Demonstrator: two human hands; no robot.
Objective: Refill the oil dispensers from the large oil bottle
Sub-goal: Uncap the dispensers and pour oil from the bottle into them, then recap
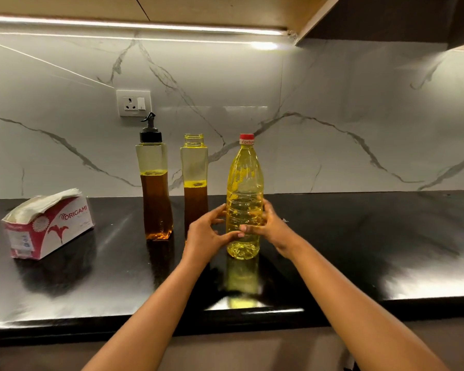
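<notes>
The large oil bottle (pixel 244 188) stands upright on the black counter, its red cap on, with only a little yellow oil at the bottom. My left hand (pixel 208 232) and my right hand (pixel 269 223) curl round its lower half from both sides. To its left stand two tall square oil dispensers. The left dispenser (pixel 155 183) has a black spout cap and is over half full of dark oil. The middle dispenser (pixel 195 172) has no cap, is about half full, and its base is hidden behind my left hand.
A pink and white tissue box (pixel 47 227) lies at the left of the glossy black counter (pixel 359 250). A wall socket (pixel 133 103) sits on the marble backsplash above the dispensers. A cabinet overhangs at the upper right.
</notes>
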